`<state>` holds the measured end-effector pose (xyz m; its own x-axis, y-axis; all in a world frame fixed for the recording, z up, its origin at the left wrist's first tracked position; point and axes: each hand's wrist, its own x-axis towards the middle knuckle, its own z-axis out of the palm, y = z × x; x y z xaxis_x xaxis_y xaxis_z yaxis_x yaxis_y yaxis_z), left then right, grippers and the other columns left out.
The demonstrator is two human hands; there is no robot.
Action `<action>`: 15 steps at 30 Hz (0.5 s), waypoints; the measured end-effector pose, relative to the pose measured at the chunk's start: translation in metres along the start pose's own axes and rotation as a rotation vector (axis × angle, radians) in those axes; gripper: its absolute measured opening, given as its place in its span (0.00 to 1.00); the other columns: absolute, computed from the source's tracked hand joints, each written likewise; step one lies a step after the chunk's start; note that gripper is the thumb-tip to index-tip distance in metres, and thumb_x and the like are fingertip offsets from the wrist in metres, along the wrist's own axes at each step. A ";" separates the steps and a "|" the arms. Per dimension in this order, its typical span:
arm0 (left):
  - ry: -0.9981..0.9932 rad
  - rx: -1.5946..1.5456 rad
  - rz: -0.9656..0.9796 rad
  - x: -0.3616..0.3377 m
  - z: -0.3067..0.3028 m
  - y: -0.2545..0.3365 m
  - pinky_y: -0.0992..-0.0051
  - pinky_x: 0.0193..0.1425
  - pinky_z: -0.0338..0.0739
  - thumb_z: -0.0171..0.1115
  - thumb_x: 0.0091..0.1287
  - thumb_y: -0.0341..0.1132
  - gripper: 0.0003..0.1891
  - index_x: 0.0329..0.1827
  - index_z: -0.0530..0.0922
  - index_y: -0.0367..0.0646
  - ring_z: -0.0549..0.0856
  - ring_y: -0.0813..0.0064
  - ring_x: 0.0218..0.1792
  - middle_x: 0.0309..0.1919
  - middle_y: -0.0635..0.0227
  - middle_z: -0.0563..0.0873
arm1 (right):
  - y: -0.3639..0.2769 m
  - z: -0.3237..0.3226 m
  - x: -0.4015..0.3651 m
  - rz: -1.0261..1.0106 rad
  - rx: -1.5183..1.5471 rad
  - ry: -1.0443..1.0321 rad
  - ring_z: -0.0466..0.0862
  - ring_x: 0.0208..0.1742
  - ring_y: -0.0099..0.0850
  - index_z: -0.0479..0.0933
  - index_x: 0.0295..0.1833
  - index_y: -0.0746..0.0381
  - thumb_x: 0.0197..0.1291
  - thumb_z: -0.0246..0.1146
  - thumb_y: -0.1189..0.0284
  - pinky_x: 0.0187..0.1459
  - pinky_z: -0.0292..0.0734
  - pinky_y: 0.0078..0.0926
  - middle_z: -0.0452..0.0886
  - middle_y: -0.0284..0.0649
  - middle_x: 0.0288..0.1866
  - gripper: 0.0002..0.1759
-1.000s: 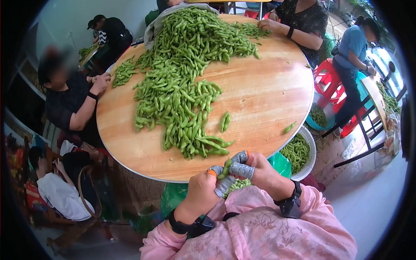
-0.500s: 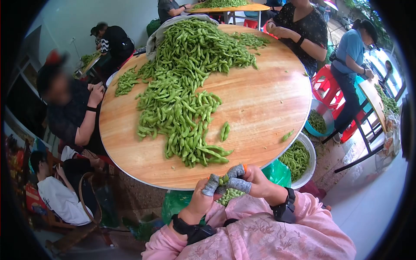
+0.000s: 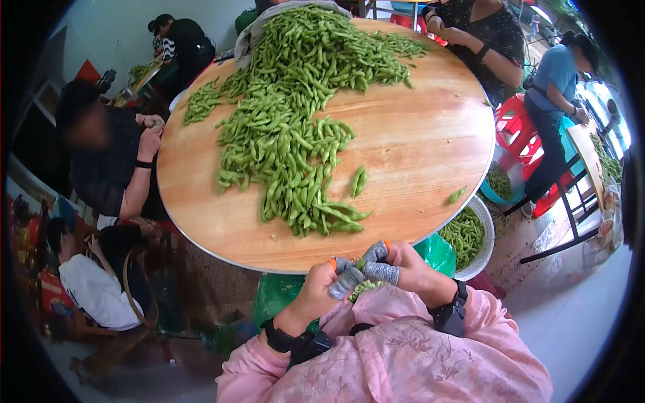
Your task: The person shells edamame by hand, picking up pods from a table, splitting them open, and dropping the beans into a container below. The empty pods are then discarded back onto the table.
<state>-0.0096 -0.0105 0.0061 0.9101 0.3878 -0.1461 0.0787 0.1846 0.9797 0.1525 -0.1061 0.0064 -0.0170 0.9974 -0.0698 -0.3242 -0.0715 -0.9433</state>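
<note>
My left hand (image 3: 318,289) and my right hand (image 3: 411,270) meet just in front of the table's near edge. Both wear grey finger covers with orange bands, and their fingers are closed around a small green soybean pod (image 3: 361,263), mostly hidden between them. Below the fingertips, light green beans (image 3: 366,289) show partly behind my hands. A big pile of soybean pods (image 3: 289,134) spreads over the round wooden table (image 3: 403,148). Close to its near end lies a separate small clump of pods (image 3: 359,181).
On the floor at the right stand a white basin (image 3: 488,252) of pods and a blue basin (image 3: 500,200). Green plastic (image 3: 275,290) hangs beneath the table edge. People sit around this table and at others; red stools (image 3: 517,127) stand at the right.
The view has tilted, so the table appears higher and slightly right. My left fingers have turned against the right ones, and an orange band now shows on them. The pod stays between my hands.
</note>
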 end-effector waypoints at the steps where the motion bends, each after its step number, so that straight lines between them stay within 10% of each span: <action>1: 0.009 -0.005 -0.006 0.001 0.006 0.002 0.84 0.23 0.66 0.51 0.63 0.31 0.06 0.33 0.73 0.37 0.71 0.86 0.22 0.20 0.75 0.74 | 0.001 0.000 0.000 -0.004 -0.047 0.049 0.71 0.28 0.16 0.74 0.33 0.66 0.56 0.60 0.72 0.31 0.66 0.15 0.75 0.28 0.27 0.07; 4: 0.129 0.336 0.256 0.003 0.014 0.005 0.87 0.22 0.59 0.53 0.62 0.30 0.05 0.30 0.72 0.37 0.65 0.89 0.21 0.19 0.78 0.71 | 0.006 -0.003 0.001 -0.016 -0.132 0.042 0.70 0.28 0.15 0.74 0.33 0.67 0.56 0.59 0.73 0.30 0.66 0.15 0.75 0.28 0.26 0.07; 15: 0.048 0.079 -0.005 0.001 0.005 -0.015 0.87 0.26 0.62 0.52 0.64 0.33 0.07 0.35 0.74 0.39 0.67 0.90 0.23 0.21 0.80 0.72 | 0.010 -0.004 -0.003 -0.019 -0.117 0.020 0.71 0.28 0.16 0.74 0.32 0.68 0.56 0.59 0.74 0.30 0.67 0.15 0.75 0.29 0.26 0.06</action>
<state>-0.0078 -0.0177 -0.0077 0.8891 0.4304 -0.1561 0.1172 0.1156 0.9864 0.1531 -0.1101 -0.0036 0.0070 0.9983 -0.0572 -0.2120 -0.0544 -0.9758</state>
